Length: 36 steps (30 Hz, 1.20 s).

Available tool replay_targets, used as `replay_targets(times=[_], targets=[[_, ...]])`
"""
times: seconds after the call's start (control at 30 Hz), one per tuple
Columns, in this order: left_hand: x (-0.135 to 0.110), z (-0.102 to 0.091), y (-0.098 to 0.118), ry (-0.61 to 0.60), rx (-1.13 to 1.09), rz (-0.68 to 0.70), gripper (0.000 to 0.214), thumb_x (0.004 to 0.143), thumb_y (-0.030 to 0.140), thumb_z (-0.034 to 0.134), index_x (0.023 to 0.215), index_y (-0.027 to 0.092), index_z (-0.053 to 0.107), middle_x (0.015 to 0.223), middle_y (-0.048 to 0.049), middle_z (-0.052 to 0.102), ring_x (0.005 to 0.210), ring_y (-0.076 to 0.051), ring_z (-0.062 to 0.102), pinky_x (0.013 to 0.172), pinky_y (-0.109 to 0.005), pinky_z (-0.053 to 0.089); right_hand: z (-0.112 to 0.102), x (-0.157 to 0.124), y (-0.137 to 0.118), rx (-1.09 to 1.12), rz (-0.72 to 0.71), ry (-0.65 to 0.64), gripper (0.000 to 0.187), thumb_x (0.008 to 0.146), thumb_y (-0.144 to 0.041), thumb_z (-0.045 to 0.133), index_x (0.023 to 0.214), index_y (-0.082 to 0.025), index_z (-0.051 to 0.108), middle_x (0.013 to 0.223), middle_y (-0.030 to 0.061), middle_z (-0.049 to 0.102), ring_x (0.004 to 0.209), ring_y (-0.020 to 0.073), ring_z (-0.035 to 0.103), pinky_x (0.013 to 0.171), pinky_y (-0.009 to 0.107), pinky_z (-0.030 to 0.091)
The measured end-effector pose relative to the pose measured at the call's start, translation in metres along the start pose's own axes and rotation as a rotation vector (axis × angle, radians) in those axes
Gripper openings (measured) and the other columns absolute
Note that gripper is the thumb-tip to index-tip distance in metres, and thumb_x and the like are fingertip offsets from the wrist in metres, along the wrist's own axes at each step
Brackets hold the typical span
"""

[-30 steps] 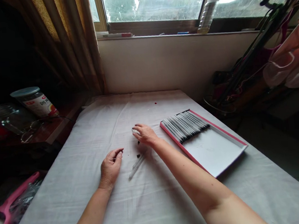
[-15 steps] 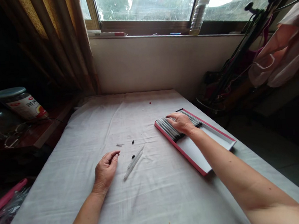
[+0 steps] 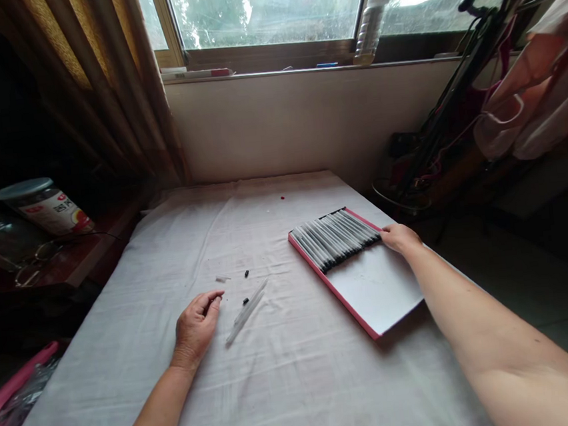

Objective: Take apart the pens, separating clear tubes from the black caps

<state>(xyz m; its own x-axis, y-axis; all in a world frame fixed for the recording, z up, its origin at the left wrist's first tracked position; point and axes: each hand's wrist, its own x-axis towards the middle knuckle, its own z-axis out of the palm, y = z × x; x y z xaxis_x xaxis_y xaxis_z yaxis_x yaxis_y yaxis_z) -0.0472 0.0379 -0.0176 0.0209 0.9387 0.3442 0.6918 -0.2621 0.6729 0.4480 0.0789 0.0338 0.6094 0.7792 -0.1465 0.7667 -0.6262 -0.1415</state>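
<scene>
My right hand [image 3: 399, 237] grips the far right edge of a shallow white tray with a red rim [image 3: 371, 285]. A row of several clear pens with dark tips [image 3: 335, 238] lies in the tray's far end. My left hand [image 3: 194, 325] rests palm down on the white cloth [image 3: 279, 374], fingers loosely curled and holding nothing that I can see. Just right of it lies a clear pen barrel [image 3: 246, 312] with a small black piece [image 3: 245, 302] beside it. Farther off lie another black piece [image 3: 246, 273] and a small clear cap [image 3: 222, 279].
A jar with a pale lid [image 3: 45, 206], glasses and other items sit on a dark wooden shelf at the left. A pink plastic object [image 3: 5, 400] lies at the lower left. A curtain, a window sill with a bottle [image 3: 365, 31] and hanging clothes [image 3: 528, 95] stand behind.
My right hand left the small parts on the cloth, passed over the pens in the tray and now holds the tray's right edge. The left hand has hardly moved.
</scene>
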Motion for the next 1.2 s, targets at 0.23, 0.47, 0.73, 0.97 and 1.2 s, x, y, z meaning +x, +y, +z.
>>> replay_targets(times=[0.23,0.47,0.73,0.97,1.2], targets=[[0.001,-0.001,0.000,0.000,0.004,0.015,0.032,0.083,0.042,0.049,0.090,0.023,0.074,0.092,-0.0030,0.076,0.086,-0.020,0.071,0.078,-0.027,0.056,-0.016,-0.007,-0.001,0.012,-0.082,-0.014,0.031,0.086,-0.027,0.056,0.105,-0.016,0.077,0.100,0.0118,0.076,0.092,0.0244,0.070,0.069,0.025,0.049],[0.005,0.011,0.000,0.035,0.058,0.095,0.034,0.088,0.041,0.047,0.102,0.022,0.071,0.097,-0.0052,0.073,0.087,-0.020,0.069,0.081,-0.030,0.056,-0.050,-0.020,-0.045,-0.007,-0.135,0.068,0.036,0.086,-0.029,0.052,0.113,-0.019,0.074,0.114,0.0124,0.073,0.103,0.0266,0.068,0.078,0.028,0.049],[0.015,0.040,0.002,0.039,0.251,0.092,0.057,0.090,0.045,0.046,0.137,0.012,0.051,0.144,-0.0167,0.052,0.136,-0.030,0.045,0.115,-0.049,0.032,-0.095,-0.052,-0.103,-0.031,-0.186,0.095,0.038,0.079,-0.025,0.058,0.114,-0.025,0.074,0.112,0.0104,0.073,0.103,0.0287,0.068,0.082,0.032,0.050],[0.025,0.042,0.023,-0.089,0.389,-0.124,0.063,0.093,0.046,0.043,0.145,0.010,0.042,0.153,-0.0163,0.041,0.142,-0.031,0.036,0.119,-0.051,0.021,-0.124,-0.080,-0.138,-0.160,-0.292,0.088,0.031,0.078,-0.021,0.059,0.104,-0.021,0.076,0.102,0.0103,0.075,0.099,0.0265,0.069,0.079,0.029,0.050],[0.023,0.040,0.024,-0.095,0.366,-0.132,0.065,0.094,0.048,0.041,0.147,0.010,0.039,0.153,-0.0162,0.041,0.142,-0.030,0.036,0.118,-0.050,0.024,-0.131,-0.100,-0.164,-0.193,-0.345,0.127,0.031,0.079,-0.024,0.060,0.106,-0.023,0.075,0.105,0.0090,0.074,0.099,0.0248,0.068,0.078,0.027,0.050]])
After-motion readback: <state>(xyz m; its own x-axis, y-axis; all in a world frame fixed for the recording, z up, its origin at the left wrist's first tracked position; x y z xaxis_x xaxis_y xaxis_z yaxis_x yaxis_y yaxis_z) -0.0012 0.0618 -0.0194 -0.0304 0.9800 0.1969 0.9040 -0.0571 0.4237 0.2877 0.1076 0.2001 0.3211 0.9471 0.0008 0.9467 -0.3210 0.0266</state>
